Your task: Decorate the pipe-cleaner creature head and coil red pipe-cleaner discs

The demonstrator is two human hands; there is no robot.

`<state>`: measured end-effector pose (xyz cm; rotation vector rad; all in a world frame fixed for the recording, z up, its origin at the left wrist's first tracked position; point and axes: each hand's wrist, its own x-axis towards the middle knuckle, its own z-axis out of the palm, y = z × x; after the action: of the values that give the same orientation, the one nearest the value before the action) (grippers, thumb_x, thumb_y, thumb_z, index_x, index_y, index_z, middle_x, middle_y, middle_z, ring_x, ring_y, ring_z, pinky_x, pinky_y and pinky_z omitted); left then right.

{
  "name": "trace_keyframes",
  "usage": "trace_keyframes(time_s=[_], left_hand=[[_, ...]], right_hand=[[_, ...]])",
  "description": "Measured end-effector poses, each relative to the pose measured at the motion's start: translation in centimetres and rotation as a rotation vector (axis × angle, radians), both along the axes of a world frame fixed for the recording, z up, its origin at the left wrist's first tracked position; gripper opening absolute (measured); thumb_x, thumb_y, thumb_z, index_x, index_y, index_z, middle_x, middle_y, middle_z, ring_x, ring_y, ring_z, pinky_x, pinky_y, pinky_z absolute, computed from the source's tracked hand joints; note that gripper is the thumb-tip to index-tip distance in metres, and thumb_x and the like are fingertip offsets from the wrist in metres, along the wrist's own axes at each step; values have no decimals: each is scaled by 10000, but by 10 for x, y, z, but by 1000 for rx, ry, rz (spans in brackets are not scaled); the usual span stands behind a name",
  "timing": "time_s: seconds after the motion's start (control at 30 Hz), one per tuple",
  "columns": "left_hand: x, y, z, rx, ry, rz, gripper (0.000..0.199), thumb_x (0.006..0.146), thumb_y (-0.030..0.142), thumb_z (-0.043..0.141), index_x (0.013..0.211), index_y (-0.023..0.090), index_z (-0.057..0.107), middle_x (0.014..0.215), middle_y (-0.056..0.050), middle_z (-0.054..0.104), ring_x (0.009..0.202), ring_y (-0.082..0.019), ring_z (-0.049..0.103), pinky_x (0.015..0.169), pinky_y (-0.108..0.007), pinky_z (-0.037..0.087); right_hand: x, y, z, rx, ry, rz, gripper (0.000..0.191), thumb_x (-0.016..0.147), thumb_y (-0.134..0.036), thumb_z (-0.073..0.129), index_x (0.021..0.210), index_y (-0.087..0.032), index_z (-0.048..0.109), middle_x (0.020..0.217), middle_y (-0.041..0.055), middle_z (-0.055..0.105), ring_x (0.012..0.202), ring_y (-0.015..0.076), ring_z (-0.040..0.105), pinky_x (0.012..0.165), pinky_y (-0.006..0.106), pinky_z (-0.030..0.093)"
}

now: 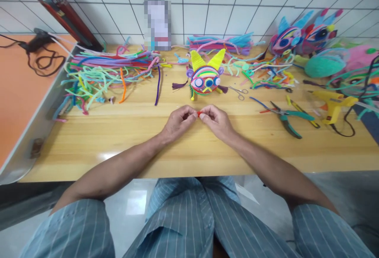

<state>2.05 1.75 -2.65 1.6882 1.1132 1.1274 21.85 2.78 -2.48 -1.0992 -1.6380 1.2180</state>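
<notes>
My left hand (181,120) and my right hand (215,119) meet over the middle of the table, fingertips pinched together. Between them is a small red piece of pipe cleaner (199,113), mostly covered by the fingers. Just beyond my hands sits a colourful mask-like figure (206,79) with yellow horns, round eyes and dark purple tassels at its sides. Small scissors (240,92) lie to the right of the figure. A short red strip (266,111) rests near the pliers (286,115), which have teal handles and lie spread apart.
Bundled pipe cleaners (112,61) pile up at the left, with another bundle (220,44) by the wall. A yellow glue gun (334,104) and a utility knife (304,113) lie right. More horned figures (286,40) stand at the back right. A red cylinder (60,11) leans back left.
</notes>
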Motion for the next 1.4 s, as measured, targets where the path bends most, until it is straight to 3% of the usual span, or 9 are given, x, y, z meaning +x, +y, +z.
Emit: trace_keyframes(time_s=[0.13, 0.43, 0.8, 0.97, 1.13, 1.3, 1.4], left_hand=[[1, 0, 1, 106, 91, 11, 192, 987, 335, 651, 867, 189, 687, 761, 9, 641, 668, -128, 527, 647, -264, 418], [0, 4, -8, 306, 250, -35, 204, 1046, 217, 542, 864, 201, 632, 845, -31, 687, 811, -162, 637, 807, -289, 515], [4, -2, -5, 247, 216, -9, 227, 1034, 229, 518, 831, 204, 618, 787, -14, 643, 751, -162, 593, 756, -290, 480], [4, -3, 0, 183, 140, 99, 243, 969, 287, 619, 744, 200, 585, 681, 23, 570, 641, -135, 499, 656, -275, 404], [3, -7, 6, 136, 41, 152, 388, 996, 395, 622, 676, 206, 512, 630, 40, 485, 602, -120, 436, 616, -284, 363], [5, -17, 12, 155, -4, 142, 492, 1039, 506, 570, 659, 218, 452, 633, 31, 440, 613, -128, 414, 626, -301, 370], [6, -23, 14, 185, 5, 111, 539, 1070, 548, 526, 650, 220, 443, 614, 31, 427, 586, -125, 398, 611, -310, 361]], right_hand=[[1, 0, 1, 82, -97, -19, 169, 907, -390, 652, 877, -223, 654, 746, -14, 636, 667, 144, 542, 637, 296, 419], [3, 3, -2, 149, -161, -13, 171, 904, -385, 653, 861, -222, 679, 719, -10, 660, 638, 144, 552, 625, 287, 427], [5, 2, 3, 245, -238, -9, 135, 934, -290, 631, 929, -236, 754, 834, 17, 739, 732, 181, 643, 705, 322, 488], [11, 5, 8, 368, -288, -71, 192, 956, -257, 608, 966, -259, 799, 947, 51, 743, 824, 212, 651, 791, 363, 519], [12, 1, 18, 359, -154, -224, 176, 975, -319, 626, 985, -246, 786, 883, 32, 716, 764, 190, 624, 753, 347, 507], [19, 11, 26, 89, 213, -349, 302, 960, -527, 651, 873, -239, 678, 593, -53, 521, 487, 119, 422, 477, 272, 338], [25, 24, 27, 20, 329, -395, 318, 904, -553, 689, 843, -246, 630, 534, -82, 446, 430, 98, 327, 418, 255, 253]])
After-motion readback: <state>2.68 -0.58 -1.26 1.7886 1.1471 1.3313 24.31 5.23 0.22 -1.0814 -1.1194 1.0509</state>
